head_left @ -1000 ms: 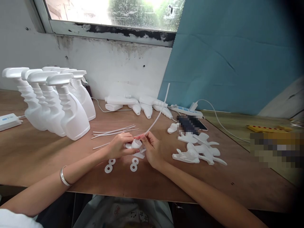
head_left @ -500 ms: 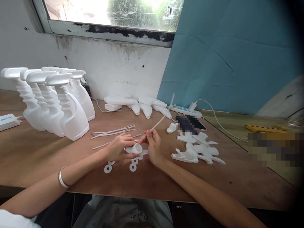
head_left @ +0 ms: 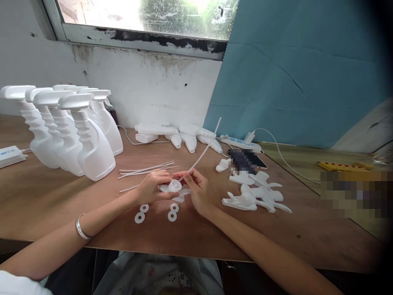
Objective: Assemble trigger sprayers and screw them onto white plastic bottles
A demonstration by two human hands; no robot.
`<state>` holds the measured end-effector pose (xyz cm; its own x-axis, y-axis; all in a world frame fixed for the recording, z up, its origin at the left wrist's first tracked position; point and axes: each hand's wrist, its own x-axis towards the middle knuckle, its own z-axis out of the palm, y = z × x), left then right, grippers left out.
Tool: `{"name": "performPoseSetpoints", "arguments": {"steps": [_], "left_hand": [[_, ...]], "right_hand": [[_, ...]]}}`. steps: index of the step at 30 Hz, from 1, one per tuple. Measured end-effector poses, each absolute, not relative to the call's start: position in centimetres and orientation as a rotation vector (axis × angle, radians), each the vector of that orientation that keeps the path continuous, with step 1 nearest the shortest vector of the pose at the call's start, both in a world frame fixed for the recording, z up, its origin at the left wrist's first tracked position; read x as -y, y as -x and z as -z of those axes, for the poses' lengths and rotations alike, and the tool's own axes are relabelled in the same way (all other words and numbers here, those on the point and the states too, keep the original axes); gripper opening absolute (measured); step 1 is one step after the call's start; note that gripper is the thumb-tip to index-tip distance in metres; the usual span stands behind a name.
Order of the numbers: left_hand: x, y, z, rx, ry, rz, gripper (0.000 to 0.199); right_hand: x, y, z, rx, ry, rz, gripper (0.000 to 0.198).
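Your left hand (head_left: 152,186) is gripping the little white cap (head_left: 174,187) above the near desk (head_left: 46,196). Your right hand (head_left: 196,190) fingers are pinching the thin tube (head_left: 202,151) at the cap. It may bend if pushed crooked. The bottles (head_left: 89,139) far left are looking closed; I cannot tell what's inside.

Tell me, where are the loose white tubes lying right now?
The loose white tubes lie on the wooden table, just beyond the left hand and right of the standing spray bottles.
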<state>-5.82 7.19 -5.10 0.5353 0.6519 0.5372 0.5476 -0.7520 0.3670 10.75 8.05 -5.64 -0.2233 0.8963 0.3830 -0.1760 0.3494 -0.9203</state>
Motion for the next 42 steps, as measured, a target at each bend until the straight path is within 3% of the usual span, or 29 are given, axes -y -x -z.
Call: {"name": "performPoseSetpoints", "arguments": {"steps": [31,42], "left_hand": [[-7.07,5.62,5.27,-1.102,-2.629,-1.045,0.029],[-6.76,5.23,4.72,-1.067,-2.399,-1.048,0.023]], "right_hand": [[-7.79,-10.87,6.36,1.653,0.57,-0.974,0.013],[-8.13,-11.25,5.93,1.734,0.641,-0.955,0.018]]}}
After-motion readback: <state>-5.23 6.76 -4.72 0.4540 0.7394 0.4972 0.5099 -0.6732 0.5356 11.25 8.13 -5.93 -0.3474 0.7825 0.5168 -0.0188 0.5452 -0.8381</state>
